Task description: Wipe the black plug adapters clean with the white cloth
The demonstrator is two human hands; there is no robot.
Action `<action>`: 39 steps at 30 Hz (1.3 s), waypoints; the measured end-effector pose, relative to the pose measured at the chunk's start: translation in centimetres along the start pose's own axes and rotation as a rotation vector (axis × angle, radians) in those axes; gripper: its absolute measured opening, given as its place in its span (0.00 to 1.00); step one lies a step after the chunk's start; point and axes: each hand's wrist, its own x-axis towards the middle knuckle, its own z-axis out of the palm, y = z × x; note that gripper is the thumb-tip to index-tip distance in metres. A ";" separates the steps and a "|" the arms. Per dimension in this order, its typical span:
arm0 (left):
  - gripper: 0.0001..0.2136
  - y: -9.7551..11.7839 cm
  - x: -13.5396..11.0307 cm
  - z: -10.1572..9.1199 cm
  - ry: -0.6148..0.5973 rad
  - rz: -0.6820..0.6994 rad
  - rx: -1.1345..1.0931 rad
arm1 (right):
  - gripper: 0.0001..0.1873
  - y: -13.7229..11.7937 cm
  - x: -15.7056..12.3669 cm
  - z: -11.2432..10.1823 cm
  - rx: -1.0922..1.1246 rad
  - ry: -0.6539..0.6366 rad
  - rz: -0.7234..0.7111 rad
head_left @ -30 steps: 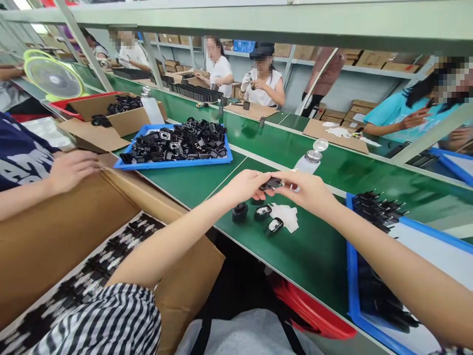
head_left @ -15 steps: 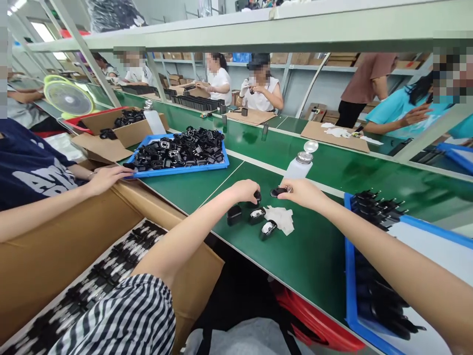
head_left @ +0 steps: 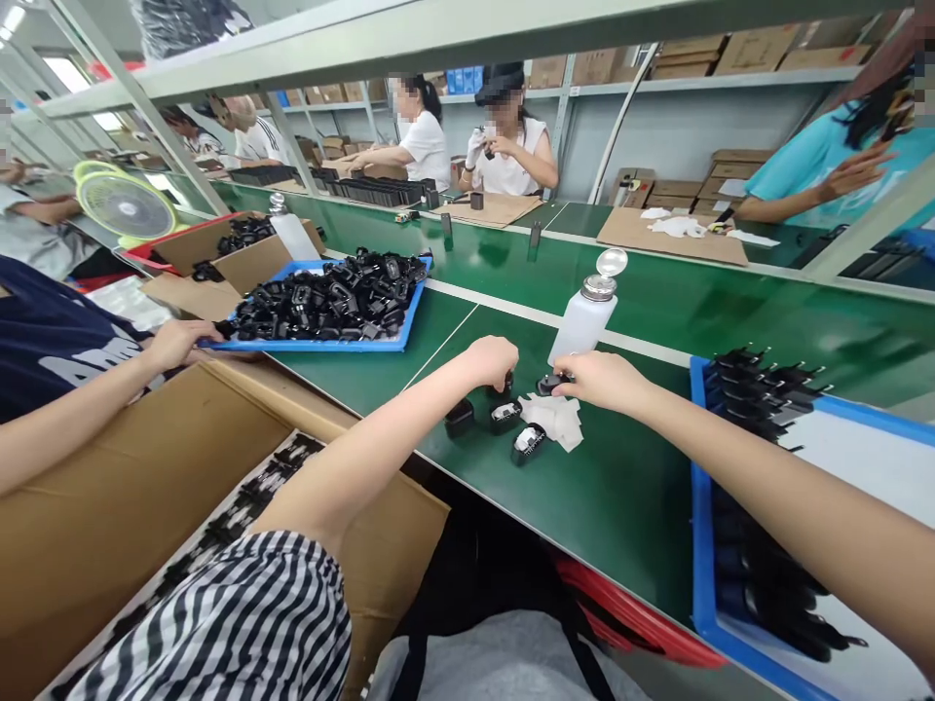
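My left hand [head_left: 491, 361] is curled over a small black plug adapter [head_left: 505, 386] that rests on the green belt [head_left: 620, 497]. My right hand [head_left: 600, 380] pinches another black adapter [head_left: 549, 384] low over a crumpled white cloth [head_left: 556, 419]. Three more black adapters lie just in front of my hands: one plain [head_left: 460, 417], two with white labels [head_left: 505, 415] [head_left: 529, 442]. A white dispenser bottle [head_left: 584, 321] with a metal top stands right behind my right hand.
A blue tray [head_left: 328, 343] heaped with black adapters sits at the left, a co-worker's hand [head_left: 179, 341] at its edge. Another blue tray [head_left: 702, 545] with rows of adapters lies at my right. Cardboard boxes [head_left: 182, 458] stand at my left. Other people work across the belt.
My hands held one adapter together in the air; they have parted and dropped to the belt. The left went down onto an adapter, the right lowered its adapter to the cloth.
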 end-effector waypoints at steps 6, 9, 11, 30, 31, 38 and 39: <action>0.18 0.3 1.2 -0.1 -0.073 -0.037 0.032 | 0.07 0.4 0.2 -0.3 -0.049 0.025 -0.024; 0.19 0.2 1.2 0.1 -0.060 -0.039 0.005 | 0.07 0.2 0.4 -0.4 -0.067 0.031 -0.039; 0.19 -0.1 0.7 0.3 -0.041 -0.039 -0.047 | 0.07 -0.1 0.5 -0.5 -0.076 0.025 -0.043; 0.19 -2.1 -1.3 1.3 0.057 -0.042 -0.208 | 0.09 0.1 1.9 0.7 0.051 -0.061 0.065; 0.19 -2.1 -1.3 1.3 0.087 -0.053 -0.229 | 0.13 -0.1 2.2 0.8 0.062 -0.061 0.055; 0.17 -3.2 -2.8 1.4 0.316 -0.098 -0.749 | 0.21 -2.8 3.6 1.2 0.647 0.013 -0.077; 0.17 -3.3 -3.2 1.5 0.329 -0.088 -0.796 | 0.17 -3.1 3.7 1.3 0.765 0.019 -0.064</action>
